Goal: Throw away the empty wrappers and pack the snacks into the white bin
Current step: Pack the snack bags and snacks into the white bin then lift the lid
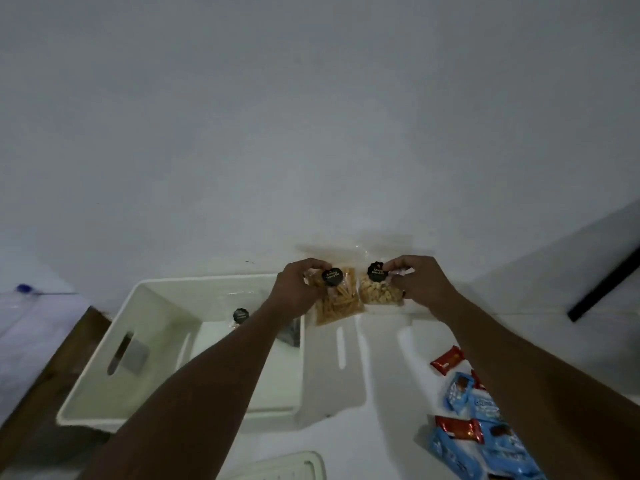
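Note:
My left hand (298, 284) grips a clear bag of orange snack sticks (341, 303) by its top, just right of the white bin (104, 358). Beside it, my right hand (419, 278) grips a clear bag of pale round snacks (379, 294). Both bags carry a round black label and hang above the white table, next to the bin's right wall. Inside the bin lies another clear bag with a black label (239, 317), partly hidden by my left forearm.
Red wrapped snacks (446, 360) and blue packets (460, 389) lie on the table at the lower right. A white lid corner (294, 465) shows at the bottom edge. A wooden edge (52, 368) runs left of the bin. A black bar (606, 285) leans at the right.

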The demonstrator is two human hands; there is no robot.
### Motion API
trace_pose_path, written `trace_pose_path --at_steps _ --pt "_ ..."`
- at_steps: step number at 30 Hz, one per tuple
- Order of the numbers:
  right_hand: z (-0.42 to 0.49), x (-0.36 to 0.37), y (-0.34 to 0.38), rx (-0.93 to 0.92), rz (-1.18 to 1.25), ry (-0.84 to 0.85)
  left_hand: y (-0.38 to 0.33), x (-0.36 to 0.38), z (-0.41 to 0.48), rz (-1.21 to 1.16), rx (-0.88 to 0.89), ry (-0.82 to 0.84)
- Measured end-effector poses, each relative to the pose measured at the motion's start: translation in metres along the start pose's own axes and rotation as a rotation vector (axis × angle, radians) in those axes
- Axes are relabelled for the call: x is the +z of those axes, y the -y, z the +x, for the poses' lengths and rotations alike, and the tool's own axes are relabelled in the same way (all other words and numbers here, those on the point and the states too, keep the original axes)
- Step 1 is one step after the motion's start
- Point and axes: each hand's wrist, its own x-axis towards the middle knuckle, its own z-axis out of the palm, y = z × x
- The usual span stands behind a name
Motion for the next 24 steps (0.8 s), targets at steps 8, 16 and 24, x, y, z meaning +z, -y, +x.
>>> trace_pose_path --at_steps 8,16,24 --pt "-0.034 0.155 0.071 -0.105 -0.07 0.099 0.067 -0.148 -0.065 0.072 -0.11 -0.132" --pt "-0.032 0.247 0.055 0.053 -0.262 0.221 0.15 -0.171 -0.074 0.123 -0.259 -0.095" --pt "-0.014 0.268 0.036 0.254 -0.433 0.369 0.189 -0.125 -0.046 0.069 -0.325 0.02"
